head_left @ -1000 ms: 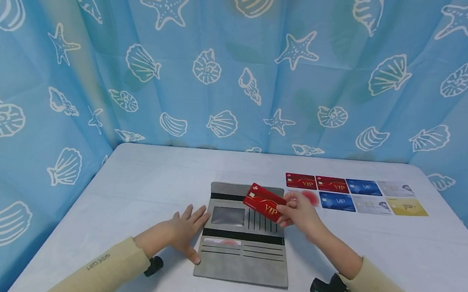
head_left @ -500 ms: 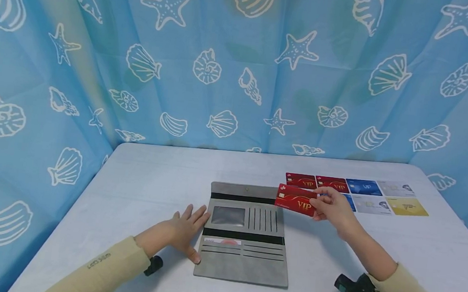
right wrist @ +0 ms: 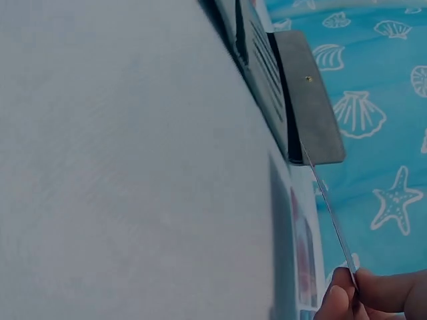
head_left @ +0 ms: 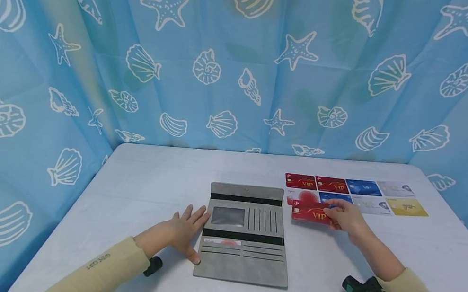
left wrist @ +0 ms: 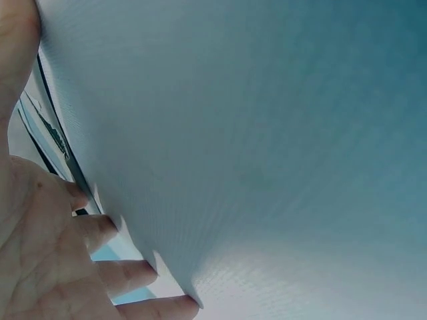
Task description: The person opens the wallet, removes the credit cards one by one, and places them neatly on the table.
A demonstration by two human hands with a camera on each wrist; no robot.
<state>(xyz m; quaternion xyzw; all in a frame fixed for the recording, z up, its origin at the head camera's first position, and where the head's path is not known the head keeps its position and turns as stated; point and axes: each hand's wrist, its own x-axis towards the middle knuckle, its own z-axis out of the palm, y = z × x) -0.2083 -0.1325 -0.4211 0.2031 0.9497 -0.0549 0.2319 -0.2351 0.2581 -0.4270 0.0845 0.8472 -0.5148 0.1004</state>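
A red VIP card (head_left: pixel 307 211) is pinched by its right end between the thumb and fingers of my right hand (head_left: pixel 348 220). It is held just in front of the laid-out cards, right of the grey wallet (head_left: pixel 242 268). Edge-on, the same card (right wrist: pixel 331 217) shows as a thin line in the right wrist view. My left hand (head_left: pixel 186 231) rests with spread fingers on the table, touching the wallet's left edge. The wallet lies unfolded, with a clear window (head_left: pixel 228 216) and several card slots. One white card (head_left: pixel 222 242) with a red circle sticks out of a lower left slot.
Two rows of cards lie at the back right: red cards (head_left: pixel 300 181), blue cards (head_left: pixel 364 187), silver cards (head_left: pixel 371 205), a yellow card (head_left: pixel 407 207) and a white card with a red circle (head_left: pixel 302 195). A blue shell-patterned curtain (head_left: pixel 242 70) hangs behind the white table (head_left: pixel 163 167).
My right hand has carried the red card from above the wallet to the right, then slightly lower, in front of the card rows. My left hand and the wallet have stayed put.
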